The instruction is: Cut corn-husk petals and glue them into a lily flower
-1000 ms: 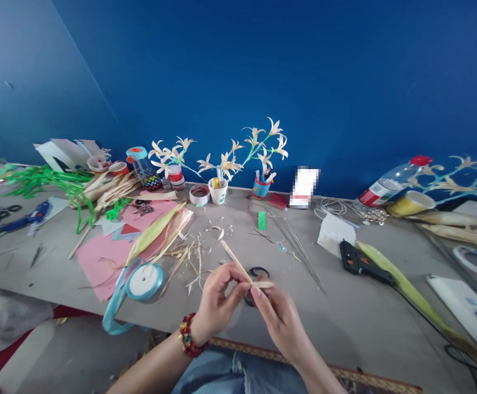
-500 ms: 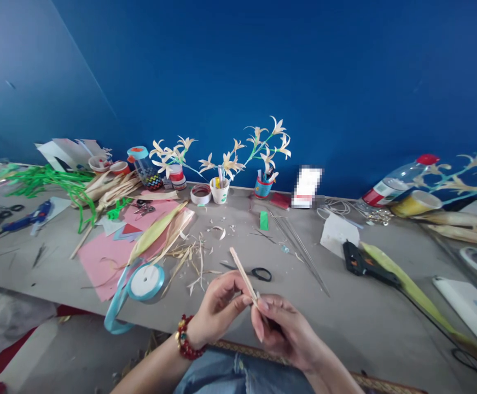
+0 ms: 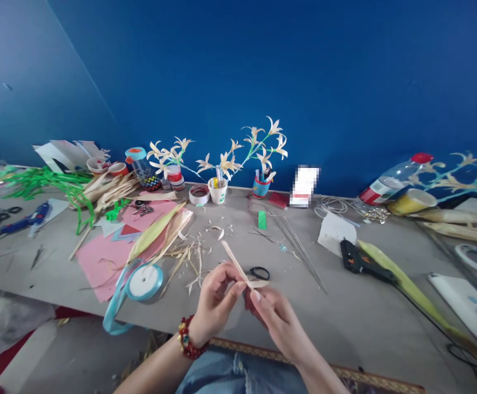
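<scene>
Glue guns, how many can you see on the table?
2: the blue glue gun at far left and the black glue gun on the right. Others may be hidden.

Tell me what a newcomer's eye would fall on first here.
Most likely the pale flowers, rising by the white cup against the blue wall. Next come the left hand, with its red beaded bracelet, and the right hand, meeting on a thin pale strip over the near side of the grey table. Then the light-blue ribbon roll, lying left of the hands.
</scene>
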Demonstrator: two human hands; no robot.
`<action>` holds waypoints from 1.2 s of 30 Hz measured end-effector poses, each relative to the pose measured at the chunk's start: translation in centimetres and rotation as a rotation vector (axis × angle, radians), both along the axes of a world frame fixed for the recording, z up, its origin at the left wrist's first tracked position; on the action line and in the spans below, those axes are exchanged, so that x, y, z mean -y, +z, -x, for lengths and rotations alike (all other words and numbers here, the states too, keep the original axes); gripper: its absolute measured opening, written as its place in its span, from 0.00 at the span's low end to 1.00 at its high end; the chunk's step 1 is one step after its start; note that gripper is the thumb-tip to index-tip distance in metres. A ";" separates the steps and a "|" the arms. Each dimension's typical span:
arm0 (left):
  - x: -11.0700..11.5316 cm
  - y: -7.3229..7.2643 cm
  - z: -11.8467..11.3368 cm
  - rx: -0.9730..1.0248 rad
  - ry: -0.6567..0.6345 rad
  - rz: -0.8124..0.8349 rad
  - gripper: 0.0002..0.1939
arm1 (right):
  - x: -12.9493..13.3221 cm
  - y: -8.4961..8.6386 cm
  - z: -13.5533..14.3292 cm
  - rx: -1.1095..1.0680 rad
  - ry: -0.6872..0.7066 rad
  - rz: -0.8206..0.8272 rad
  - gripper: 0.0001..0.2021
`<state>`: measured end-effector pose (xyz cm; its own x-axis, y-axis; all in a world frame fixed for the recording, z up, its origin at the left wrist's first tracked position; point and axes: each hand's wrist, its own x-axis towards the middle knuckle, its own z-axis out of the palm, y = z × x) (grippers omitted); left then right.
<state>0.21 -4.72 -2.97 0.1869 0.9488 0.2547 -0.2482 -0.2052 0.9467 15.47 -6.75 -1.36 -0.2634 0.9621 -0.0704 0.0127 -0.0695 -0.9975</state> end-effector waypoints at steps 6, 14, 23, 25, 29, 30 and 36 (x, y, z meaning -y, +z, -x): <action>0.0 0.2 0.2 -0.024 -0.004 -0.023 0.05 | 0.0 0.2 0.2 -0.048 0.066 0.090 0.26; 0.0 0.6 0.4 -0.059 -0.043 -0.093 0.05 | -0.2 0.4 -0.8 -0.150 0.209 0.186 0.26; 0.4 0.7 0.3 -0.094 -0.020 -0.147 0.03 | -0.6 0.6 -0.4 -0.027 0.183 0.048 0.28; 0.4 0.8 0.3 -0.073 -0.050 -0.148 0.03 | -0.6 0.5 -0.6 -0.156 0.268 0.195 0.29; 0.1 0.8 0.4 -0.043 -0.133 -0.145 0.06 | -0.1 0.1 -1.2 -0.441 0.438 0.425 0.28; -0.1 0.7 0.4 -0.032 -0.143 -0.126 0.07 | 0.0 -0.1 -1.6 -0.511 0.504 0.446 0.28; -0.9 -0.1 0.5 0.132 -0.044 0.043 0.08 | 0.0 -0.2 -3.1 -0.626 0.400 0.248 0.31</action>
<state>-0.30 -3.85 -3.05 0.1964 0.9509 0.2392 -0.3787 -0.1514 0.9130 18.61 -6.75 -1.53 -0.6485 0.7612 0.0053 -0.4762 -0.4002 -0.7830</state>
